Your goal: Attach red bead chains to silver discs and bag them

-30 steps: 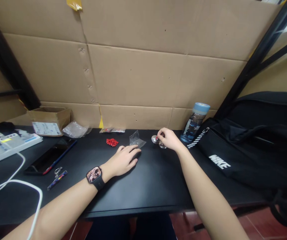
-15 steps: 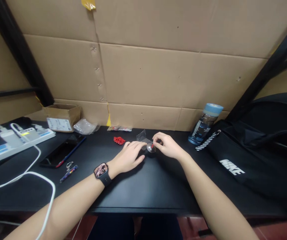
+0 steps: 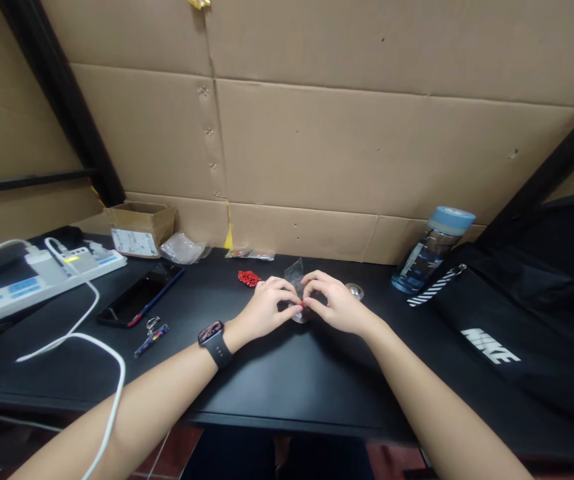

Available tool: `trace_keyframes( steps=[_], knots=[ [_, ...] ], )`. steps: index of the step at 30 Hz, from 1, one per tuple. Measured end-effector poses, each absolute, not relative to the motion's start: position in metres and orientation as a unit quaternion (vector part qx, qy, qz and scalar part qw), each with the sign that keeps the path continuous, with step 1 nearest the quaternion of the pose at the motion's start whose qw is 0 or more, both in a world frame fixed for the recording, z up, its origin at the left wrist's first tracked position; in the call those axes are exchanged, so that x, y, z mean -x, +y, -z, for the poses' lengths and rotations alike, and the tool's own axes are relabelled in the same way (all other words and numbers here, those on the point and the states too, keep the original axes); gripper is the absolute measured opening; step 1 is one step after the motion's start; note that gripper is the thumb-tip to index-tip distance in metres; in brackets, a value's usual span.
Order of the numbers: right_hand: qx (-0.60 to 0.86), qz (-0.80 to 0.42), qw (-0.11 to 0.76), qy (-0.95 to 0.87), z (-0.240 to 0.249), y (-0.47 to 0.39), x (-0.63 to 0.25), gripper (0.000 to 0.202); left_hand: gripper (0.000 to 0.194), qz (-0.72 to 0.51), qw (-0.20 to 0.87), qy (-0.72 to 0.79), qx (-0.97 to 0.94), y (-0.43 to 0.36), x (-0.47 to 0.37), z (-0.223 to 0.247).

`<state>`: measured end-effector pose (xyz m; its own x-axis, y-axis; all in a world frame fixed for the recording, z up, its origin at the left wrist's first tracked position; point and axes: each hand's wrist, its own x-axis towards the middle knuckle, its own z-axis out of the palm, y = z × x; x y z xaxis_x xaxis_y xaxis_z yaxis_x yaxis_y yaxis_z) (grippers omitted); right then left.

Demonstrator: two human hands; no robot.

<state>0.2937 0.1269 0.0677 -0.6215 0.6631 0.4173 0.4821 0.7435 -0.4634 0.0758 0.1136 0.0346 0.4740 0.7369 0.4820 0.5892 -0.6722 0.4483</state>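
Fingertips of my left hand (image 3: 273,307) and my right hand (image 3: 334,303) meet in pinches around a small red piece (image 3: 303,304) at the middle of the black table (image 3: 267,393). Just below the fingertips lies a small clear round item (image 3: 299,318), partly covered by them. A clear plastic bag (image 3: 294,272) stands up behind my hands. Left of them is a red cut-out ornament (image 3: 249,278), its right edge close to my left hand. Beyond my right hand sits a shiny round disc (image 3: 355,291), partly hidden by that hand.
Farther left are a phone (image 3: 141,295), a keychain (image 3: 151,338), a power strip (image 3: 1,295) with white cables, a cardboard box (image 3: 141,227) and crumpled plastic (image 3: 184,248). Small packets (image 3: 250,254) lie at the back. A bottle (image 3: 431,250) and black bag (image 3: 507,313) are right.
The view has shifted slightly. My left thumb has come in to the red piece beside my right fingertips. A shiny disc now shows behind my right hand.
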Motion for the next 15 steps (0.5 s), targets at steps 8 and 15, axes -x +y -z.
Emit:
trace_keyframes(
  steps=[8, 15],
  knots=[
    [0.295, -0.191, 0.280, -0.894, -0.067, 0.125, -0.288, 0.009, 0.016, -0.324, 0.141, 0.374, -0.857, 0.116, -0.075, -0.031],
    [0.415, -0.069, 0.278, -0.864, -0.076, 0.147, -0.329, 0.012, 0.014, -0.322, 0.140, 0.368, -0.861, 0.117, -0.069, -0.036]
  ],
)
